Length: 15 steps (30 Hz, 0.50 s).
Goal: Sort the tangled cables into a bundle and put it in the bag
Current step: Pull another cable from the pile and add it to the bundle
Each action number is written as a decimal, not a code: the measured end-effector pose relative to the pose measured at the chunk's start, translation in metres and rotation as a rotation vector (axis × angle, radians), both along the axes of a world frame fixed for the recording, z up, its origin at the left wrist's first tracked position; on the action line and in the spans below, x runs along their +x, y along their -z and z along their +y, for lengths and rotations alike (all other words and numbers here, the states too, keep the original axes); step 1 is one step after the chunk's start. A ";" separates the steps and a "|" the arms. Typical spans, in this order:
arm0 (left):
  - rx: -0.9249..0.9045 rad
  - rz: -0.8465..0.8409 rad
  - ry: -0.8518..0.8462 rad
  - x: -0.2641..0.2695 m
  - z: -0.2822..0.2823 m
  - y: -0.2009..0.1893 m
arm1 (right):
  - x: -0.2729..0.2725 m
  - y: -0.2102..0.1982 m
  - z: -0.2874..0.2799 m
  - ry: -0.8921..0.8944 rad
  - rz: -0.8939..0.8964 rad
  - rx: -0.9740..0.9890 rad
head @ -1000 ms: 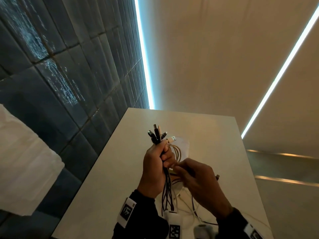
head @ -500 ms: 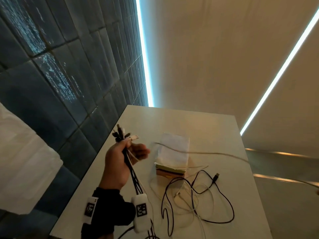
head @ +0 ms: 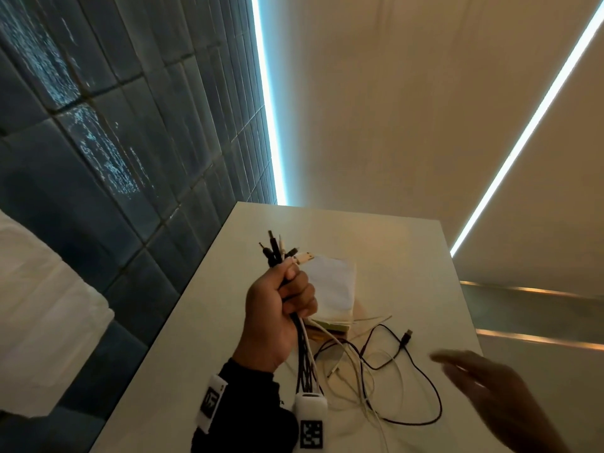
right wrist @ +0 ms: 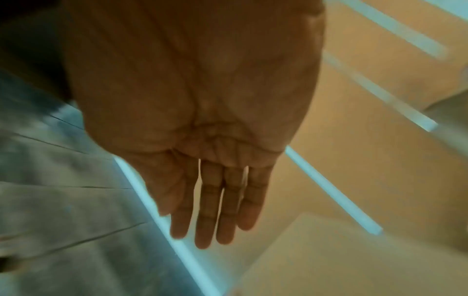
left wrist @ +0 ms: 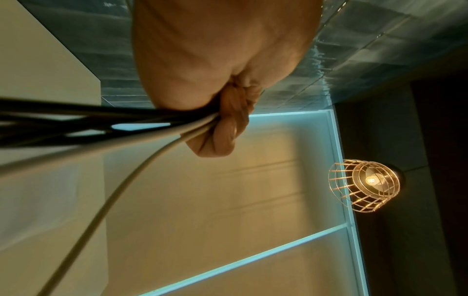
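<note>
My left hand (head: 281, 299) grips a bunch of black and white cables (head: 277, 253) upright above the white table (head: 392, 243), plug ends sticking out above the fist. In the left wrist view the fingers (left wrist: 228, 128) curl round the black and white cords (left wrist: 126, 120). The cables' loose lengths (head: 392, 364) trail onto the table in a tangle. A white bag (head: 336, 289) lies flat just behind the hand. My right hand (head: 490, 387) is blurred at the lower right, fingers straight, holding nothing; the right wrist view shows its flat palm and straight fingers (right wrist: 210, 210).
A dark tiled wall (head: 114, 158) runs along the table's left side. A white cushion-like object (head: 39, 305) sits at far left. A wire-cage lamp (left wrist: 367, 184) hangs overhead in the left wrist view. Under the bag lies a thin stack of yellowish sheets (head: 330, 325).
My right hand drew a white cable out to the right, let go, and comes back in open. My left hand swung left with the bunch, then returned toward the centre.
</note>
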State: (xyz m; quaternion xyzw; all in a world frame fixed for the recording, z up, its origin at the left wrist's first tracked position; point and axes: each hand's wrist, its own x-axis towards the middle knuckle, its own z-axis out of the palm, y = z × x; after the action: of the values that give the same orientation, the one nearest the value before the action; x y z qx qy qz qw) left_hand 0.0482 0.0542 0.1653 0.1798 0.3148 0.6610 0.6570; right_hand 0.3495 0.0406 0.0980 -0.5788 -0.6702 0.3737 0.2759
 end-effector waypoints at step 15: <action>0.108 0.180 -0.009 0.001 -0.003 -0.023 | -0.148 -0.023 -0.006 -0.431 0.862 -0.455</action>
State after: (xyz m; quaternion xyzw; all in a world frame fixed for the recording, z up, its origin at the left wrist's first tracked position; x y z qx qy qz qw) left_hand 0.0496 0.0513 0.1887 0.2720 0.3374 0.6612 0.6124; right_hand 0.2013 0.0351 0.1214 -0.2672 -0.5018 0.7619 0.3104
